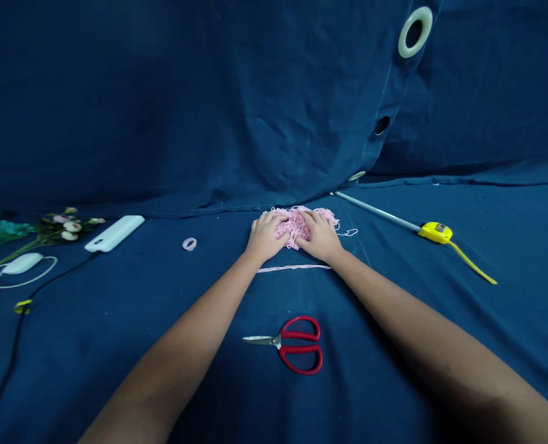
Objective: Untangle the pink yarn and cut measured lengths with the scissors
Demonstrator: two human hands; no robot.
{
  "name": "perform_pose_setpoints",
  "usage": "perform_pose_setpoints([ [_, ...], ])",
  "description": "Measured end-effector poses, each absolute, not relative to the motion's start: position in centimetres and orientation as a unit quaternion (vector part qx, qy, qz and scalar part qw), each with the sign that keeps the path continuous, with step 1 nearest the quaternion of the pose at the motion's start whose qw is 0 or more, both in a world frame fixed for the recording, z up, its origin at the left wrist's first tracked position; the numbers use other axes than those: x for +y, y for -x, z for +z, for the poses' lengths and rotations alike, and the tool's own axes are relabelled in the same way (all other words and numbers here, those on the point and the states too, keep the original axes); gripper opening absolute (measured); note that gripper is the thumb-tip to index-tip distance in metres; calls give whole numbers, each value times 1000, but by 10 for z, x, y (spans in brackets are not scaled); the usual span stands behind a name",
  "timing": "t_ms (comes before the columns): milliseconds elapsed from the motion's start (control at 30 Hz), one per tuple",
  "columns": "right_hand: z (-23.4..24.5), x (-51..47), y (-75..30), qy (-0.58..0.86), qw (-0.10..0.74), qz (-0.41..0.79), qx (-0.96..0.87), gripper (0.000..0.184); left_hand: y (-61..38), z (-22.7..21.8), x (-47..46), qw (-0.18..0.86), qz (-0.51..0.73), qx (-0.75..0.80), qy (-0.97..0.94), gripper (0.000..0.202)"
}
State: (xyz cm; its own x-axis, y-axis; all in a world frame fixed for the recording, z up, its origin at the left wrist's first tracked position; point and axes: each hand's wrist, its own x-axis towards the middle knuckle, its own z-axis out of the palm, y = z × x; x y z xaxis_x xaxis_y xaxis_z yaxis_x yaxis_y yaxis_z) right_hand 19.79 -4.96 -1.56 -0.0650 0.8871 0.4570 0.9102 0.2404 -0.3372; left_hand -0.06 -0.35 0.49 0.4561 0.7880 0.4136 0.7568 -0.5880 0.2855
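**Q:** So, what sits furthest left?

**A:** Artificial flowers with teal leaves lie on a blue cloth, beside a white corded oval piece. Just right of them is a white power bank, then a small pink yarn ring, alone.

**Q:** And the grips?

**A:** Both are open, palms down, fingers spread, not clamped on anything. The left grip and the right grip press side by side on a tangled mass of pink yarn, which lies between and under them. A loose pink strand runs just below.

**Q:** What's nearer the body?

**A:** Red-handled scissors, closed, well below the hands.

**Q:** Further right?

**A:** A long grey metal rod meets a yellow tape measure, whose yellow strap trails off toward the lower right.
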Motion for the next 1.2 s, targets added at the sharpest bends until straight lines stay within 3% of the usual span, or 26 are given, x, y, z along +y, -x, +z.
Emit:
perform_pose_setpoints([
  [100,-14,-50,-200,602,348,-58,-717,35,3,8,-6,14,306,444,-842,20],
  [167,-14,-47,-201,604,362,-62,-708,20,3,8,-6,30,312,423,-850,17],
  [400,-20,-39,-204,554,312,6,-771,5,-2,0,2,47,242,370,-896,16],
  [500,-19,-41,-203,566,304,-4,-766,9,-2,-1,4,46,244,385,-889,7],
  [767,-20,-46,-200,616,280,11,-736,52,0,3,-1,67,221,431,-872,38],
  [867,-19,-48,-199,626,292,-7,-723,67,0,5,-4,40,254,430,-865,37],
  [1000,-14,-51,-197,622,301,-1,-723,70,0,5,-5,18,287,414,-864,23],
  [1200,-13,-51,-198,610,310,-2,-730,77,1,1,2,44,262,395,-879,47],
])
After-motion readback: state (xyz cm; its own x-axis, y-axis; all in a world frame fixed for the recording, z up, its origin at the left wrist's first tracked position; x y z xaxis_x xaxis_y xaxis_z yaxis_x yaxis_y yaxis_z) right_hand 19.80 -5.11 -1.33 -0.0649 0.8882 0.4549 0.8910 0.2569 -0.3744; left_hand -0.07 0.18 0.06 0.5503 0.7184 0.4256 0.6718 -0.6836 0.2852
